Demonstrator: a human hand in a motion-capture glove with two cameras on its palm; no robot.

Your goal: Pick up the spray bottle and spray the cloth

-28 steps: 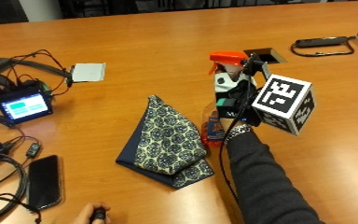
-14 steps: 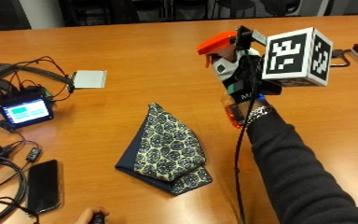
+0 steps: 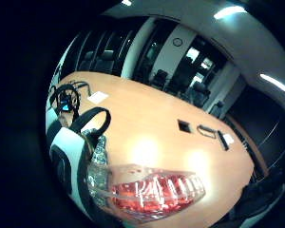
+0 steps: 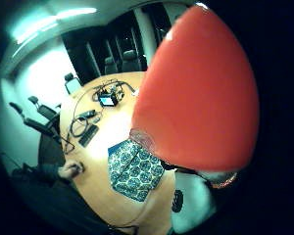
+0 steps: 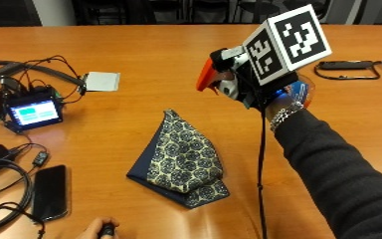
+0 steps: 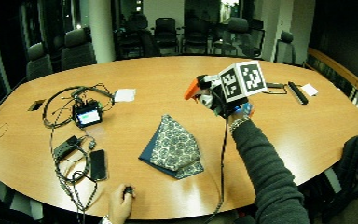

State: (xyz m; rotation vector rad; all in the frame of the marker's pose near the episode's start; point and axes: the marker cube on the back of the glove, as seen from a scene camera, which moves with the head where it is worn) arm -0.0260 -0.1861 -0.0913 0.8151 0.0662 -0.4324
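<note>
1. While the spray bottle is up in the air above the table, the gloved right hand has its fingers wrapped around the bottle's body, gripping it, with the orange plastic spray head pointing out toward the left side of the outside view.
2. The bottle itself looks like clear ribbed plastic with reddish stuff showing through; in the little-finger palm view that ribbed see-through body sits right up against the palm.
3. The thumb-side palm view is mostly filled by the smooth, rounded orange spray head, and the cloth is visible on the table below and past it.
4. The cloth lies flat-ish on the table, folded into a rough triangle that narrows to a point at the far end. It's soft fabric with a cream and navy medallion print and a plain dark blue underside peeking out along the edges. The bottle is well apart from it, not touching.
5. The table is glossy orange-brown wood with an oval outline in the wide view.
6. Off to the side there's a small device with a lit screen tangled in black cables, a flat black phone, and a little square pale pad.
7. The bare other hand rests at the near edge, holding something small and dark.
</note>
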